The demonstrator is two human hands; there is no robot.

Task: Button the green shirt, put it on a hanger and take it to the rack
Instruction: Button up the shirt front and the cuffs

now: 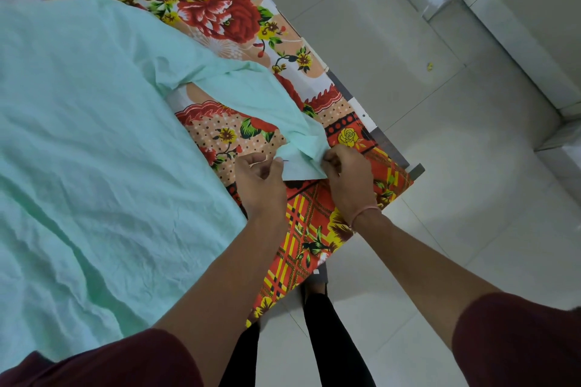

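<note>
The light green shirt (88, 135) lies spread out and creased over the left of the table. One long sleeve runs right from the body to its cuff (300, 162) near the table's right edge. My left hand (261, 179) pinches the cuff's left side with thumb and fingers. My right hand (345, 179) grips the cuff's right end, fingers curled over the fabric. Both hands touch the cuff just above the cloth. No hanger or rack is in view.
A floral red, yellow and orange cloth (317, 223) covers the table, whose right edge (390, 148) runs diagonally. Pale tiled floor (456, 166) lies to the right. My legs in black trousers (330, 339) stand at the table's near corner. A white wall base (518, 41) sits far right.
</note>
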